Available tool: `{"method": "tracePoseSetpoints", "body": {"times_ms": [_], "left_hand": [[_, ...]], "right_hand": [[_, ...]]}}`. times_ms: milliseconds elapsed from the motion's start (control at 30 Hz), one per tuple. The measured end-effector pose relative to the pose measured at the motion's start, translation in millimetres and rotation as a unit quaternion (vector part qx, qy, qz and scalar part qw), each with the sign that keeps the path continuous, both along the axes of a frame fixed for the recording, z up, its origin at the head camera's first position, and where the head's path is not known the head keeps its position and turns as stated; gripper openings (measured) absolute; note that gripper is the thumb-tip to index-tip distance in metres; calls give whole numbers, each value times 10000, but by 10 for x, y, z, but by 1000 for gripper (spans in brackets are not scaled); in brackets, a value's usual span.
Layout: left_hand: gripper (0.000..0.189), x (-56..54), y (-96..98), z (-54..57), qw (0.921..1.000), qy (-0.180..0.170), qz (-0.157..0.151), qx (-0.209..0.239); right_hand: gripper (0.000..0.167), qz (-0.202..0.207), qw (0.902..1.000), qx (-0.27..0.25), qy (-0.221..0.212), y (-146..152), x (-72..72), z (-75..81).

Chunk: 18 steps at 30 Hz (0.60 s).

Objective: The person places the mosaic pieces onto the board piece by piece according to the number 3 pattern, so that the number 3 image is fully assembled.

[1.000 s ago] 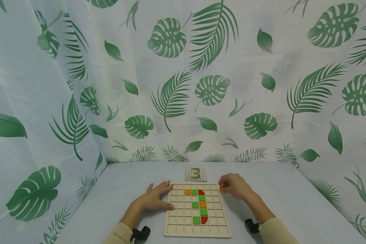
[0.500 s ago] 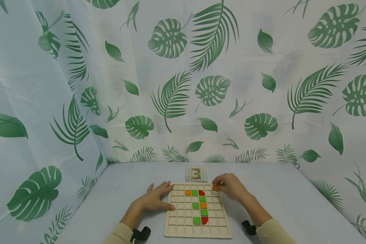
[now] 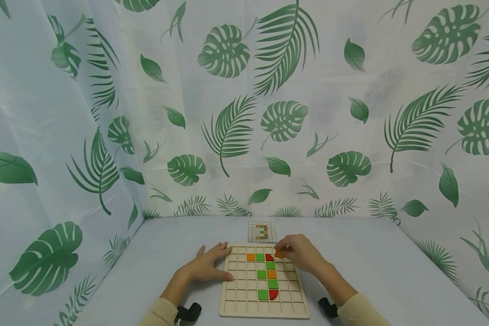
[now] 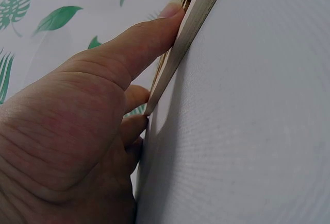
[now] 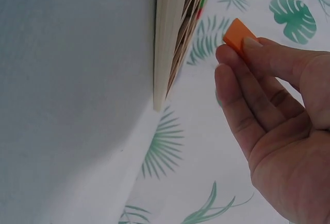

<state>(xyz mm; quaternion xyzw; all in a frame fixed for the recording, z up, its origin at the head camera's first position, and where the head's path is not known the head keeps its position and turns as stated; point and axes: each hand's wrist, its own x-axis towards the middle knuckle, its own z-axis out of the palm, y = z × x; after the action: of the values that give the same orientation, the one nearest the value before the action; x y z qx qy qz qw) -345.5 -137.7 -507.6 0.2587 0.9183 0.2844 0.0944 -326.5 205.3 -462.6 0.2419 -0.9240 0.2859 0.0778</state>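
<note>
A wooden grid board (image 3: 244, 308) lies on the table, with green and orange square tiles and red rounded tiles in some of its cells. My right hand (image 3: 303, 253) pinches an orange tile (image 5: 238, 34) between thumb and fingers, over the board's far right part, just right of the upper red tile (image 3: 269, 257). In the right wrist view the tile is held up off the board. My left hand (image 3: 205, 264) rests at the board's left edge with fingers spread; the thumb touches the rim (image 4: 180, 44).
A small pattern card (image 3: 262, 232) with a printed grid of coloured cells lies just behind the board. The table (image 3: 167, 244) is white, and a leaf-print curtain (image 3: 236, 136) stands behind it and at both sides. Each wrist wears a small black camera.
My right hand has moved left with the orange tile, from beside the board's far right corner to over the cells near the upper red tile. The left hand has stayed in place.
</note>
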Motion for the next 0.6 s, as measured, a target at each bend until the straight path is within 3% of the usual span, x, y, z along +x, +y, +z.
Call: {"method": "tracePoseSetpoints", "body": {"times_ms": [600], "left_hand": [[96,-2,-2,-7,10000,16,-31,18]], "right_hand": [[17,547,9983,-141,-113,-177,41,-5]]}}
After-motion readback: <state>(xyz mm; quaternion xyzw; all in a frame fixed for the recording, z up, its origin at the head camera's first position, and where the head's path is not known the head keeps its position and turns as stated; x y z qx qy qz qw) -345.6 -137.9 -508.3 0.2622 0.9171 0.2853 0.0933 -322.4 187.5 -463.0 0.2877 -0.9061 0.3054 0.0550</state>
